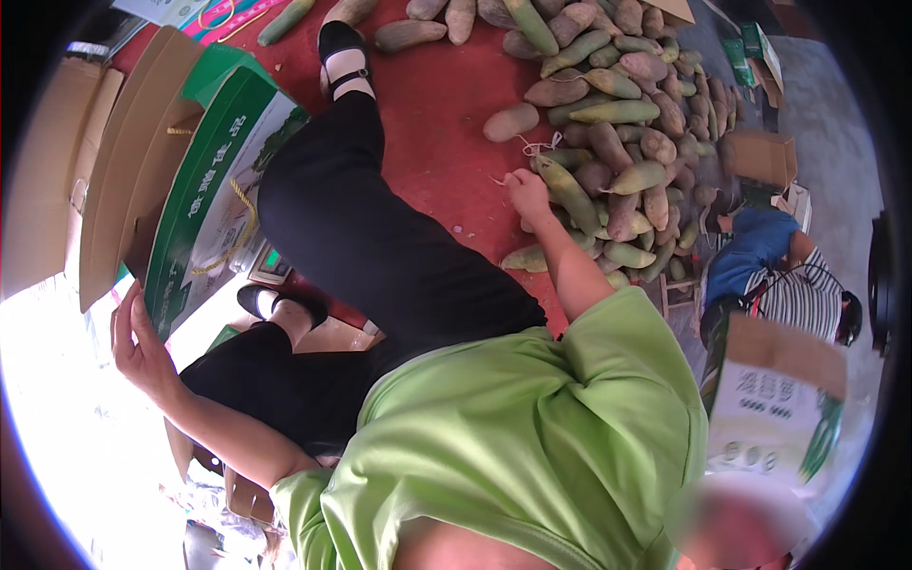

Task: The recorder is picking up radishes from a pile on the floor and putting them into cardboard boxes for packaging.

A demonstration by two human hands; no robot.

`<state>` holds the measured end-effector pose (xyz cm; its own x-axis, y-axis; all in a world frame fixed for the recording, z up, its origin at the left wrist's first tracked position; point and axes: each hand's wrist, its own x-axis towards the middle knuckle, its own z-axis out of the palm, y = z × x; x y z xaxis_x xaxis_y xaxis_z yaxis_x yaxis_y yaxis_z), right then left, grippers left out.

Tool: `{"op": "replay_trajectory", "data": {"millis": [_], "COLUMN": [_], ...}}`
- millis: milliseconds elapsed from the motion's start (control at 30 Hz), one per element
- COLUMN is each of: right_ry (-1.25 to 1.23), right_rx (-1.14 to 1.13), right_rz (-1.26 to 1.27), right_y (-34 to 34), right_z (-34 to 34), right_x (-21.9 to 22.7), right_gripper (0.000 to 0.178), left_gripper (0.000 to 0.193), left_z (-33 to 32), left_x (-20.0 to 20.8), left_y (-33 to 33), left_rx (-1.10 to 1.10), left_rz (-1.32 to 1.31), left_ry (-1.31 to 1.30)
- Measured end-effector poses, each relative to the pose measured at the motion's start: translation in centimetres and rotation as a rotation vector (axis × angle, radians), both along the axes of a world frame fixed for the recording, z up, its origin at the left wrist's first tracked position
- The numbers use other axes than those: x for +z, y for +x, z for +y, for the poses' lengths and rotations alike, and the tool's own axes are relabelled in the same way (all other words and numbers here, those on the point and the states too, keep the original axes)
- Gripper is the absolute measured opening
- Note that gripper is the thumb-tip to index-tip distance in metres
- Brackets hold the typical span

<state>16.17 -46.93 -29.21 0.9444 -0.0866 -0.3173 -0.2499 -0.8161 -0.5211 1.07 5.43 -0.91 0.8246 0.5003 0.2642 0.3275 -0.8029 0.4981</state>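
The green-and-white carton (211, 201) is set at the left, beside the legs, and its near edge is met by the fingers of the left hand (144, 350), loosely spread; how firmly it is gripped cannot be told. The right hand (528, 196) is narrowed beside the heaped radishes (616, 112), a pale strand showing at its fingertips; whether it is pinched cannot be told. The carton is best kept steady, and radishes are best lifted singly by the middle, clear of the string (541, 146).
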Motion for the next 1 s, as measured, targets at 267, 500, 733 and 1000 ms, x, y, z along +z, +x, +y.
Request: {"op": "replay_trajectory", "data": {"millis": [267,500,733,1000], "right_ry": [-0.605,-0.889,-0.981,-0.928], "right_rx": [0.200,0.182,0.326,0.593], "right_rz": [-0.008,0.383,0.465,0.419], "right_y": [3.5,3.5,2.0,-0.1], "right_z": [-4.6,-4.7,-3.5,-3.2], "right_x": [1.8,2.4,1.2,-0.2], "right_gripper": [0.039,0.063,0.063,0.059], "left_gripper": [0.016,0.015,0.018,0.016], "left_z": [-0.5,-1.9,-1.8,-1.9], "left_x": [1.0,1.3,1.4,2.2], "left_y": [-0.5,0.6,0.5,0.4], "left_rx": [0.025,0.017,0.023,0.011], "left_rz": [-0.054,-0.090,-0.102,0.001], "left_ry": [-0.007,-0.062,0.034,0.028]}}
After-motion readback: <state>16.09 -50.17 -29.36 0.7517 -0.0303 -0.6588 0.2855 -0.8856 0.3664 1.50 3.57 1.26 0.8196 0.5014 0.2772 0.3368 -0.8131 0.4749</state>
